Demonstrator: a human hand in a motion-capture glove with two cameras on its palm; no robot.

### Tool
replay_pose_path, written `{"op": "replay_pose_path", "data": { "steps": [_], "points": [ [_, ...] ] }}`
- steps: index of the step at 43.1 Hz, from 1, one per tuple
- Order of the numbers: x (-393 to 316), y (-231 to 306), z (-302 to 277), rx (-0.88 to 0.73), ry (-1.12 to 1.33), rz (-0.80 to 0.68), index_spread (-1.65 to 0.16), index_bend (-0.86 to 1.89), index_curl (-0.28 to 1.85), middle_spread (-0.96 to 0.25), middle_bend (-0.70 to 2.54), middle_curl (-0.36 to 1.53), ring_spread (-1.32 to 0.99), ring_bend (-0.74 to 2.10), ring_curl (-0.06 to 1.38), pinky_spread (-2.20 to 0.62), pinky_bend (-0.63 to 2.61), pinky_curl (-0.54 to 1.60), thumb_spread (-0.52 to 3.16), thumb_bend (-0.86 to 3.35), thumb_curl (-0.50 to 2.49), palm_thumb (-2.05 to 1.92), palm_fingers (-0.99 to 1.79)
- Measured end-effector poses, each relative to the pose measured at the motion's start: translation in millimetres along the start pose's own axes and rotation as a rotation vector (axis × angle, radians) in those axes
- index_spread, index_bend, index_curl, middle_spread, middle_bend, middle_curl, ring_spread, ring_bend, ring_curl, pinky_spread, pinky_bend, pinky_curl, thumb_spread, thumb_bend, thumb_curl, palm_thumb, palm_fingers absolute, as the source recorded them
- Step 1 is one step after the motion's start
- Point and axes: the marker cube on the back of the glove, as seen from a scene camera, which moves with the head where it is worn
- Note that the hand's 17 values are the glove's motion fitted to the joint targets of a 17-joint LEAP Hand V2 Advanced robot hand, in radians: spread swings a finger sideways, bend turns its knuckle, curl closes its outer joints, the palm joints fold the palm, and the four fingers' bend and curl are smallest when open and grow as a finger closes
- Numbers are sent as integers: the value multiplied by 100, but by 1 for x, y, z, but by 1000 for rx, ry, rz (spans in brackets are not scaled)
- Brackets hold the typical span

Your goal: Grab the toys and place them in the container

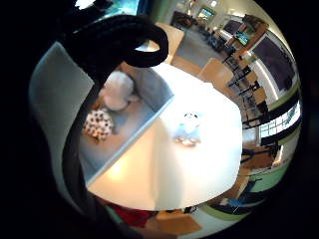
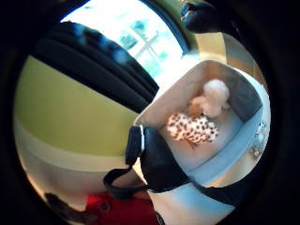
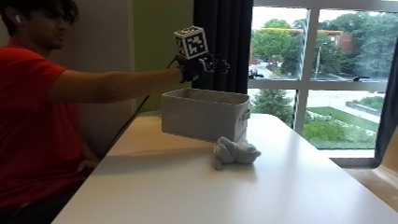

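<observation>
Right hand [image 3: 200, 65]: upper centre of the outside view, held above the container, fingers loosely spread, holding nothing.
Container [image 3: 205, 114]: grey fabric bin, centre of the frame, on the white table [image 3: 249, 196].
Spotted toy [image 2: 192, 127]: inside the container, on its floor.
White plush toy [image 2: 213, 96]: inside the container, touching the spotted toy.
Grey plush toy [image 3: 233, 152]: on the table, just right of centre, against the container's front.

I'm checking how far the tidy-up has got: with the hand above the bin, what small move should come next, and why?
Probably swing the right hand down to the grey toy on the table beside the bin. Two toys, white and spotted, already lie inside; the hand holds nothing.
</observation>
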Motion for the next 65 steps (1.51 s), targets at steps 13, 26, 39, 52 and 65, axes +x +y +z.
{"op": "replay_pose_path", "data": {
  "steps": [13, 26, 39, 52, 65],
  "points": [
    [77, 32, -6, -27, 74, 67, -44, 19, 65, -16, 32, 43, -14, 51, 25, 3, 92, 34, 109, -7, 46, -8, -1],
    [151, 59, -4, -86, 155, 218, -44, 19, 59, -14, 26, 41, -13, 43, 24, 6, 84, 31, 107, -7, 36, -8, -3],
    [213, 80, 16, -152, 234, 355, -46, 21, 55, -14, 21, 39, -14, 36, 24, 7, 77, 30, 105, -7, 30, -8, -1],
    [251, 88, 51, -244, 323, 451, -46, 19, 51, -13, 18, 38, -14, 31, 24, 7, 74, 30, 103, -6, 27, -7, -2],
    [251, 83, 93, -287, 256, 483, -45, 18, 47, -12, 17, 36, -14, 29, 25, 6, 79, 32, 102, -6, 26, -6, -1]
  ]
}}
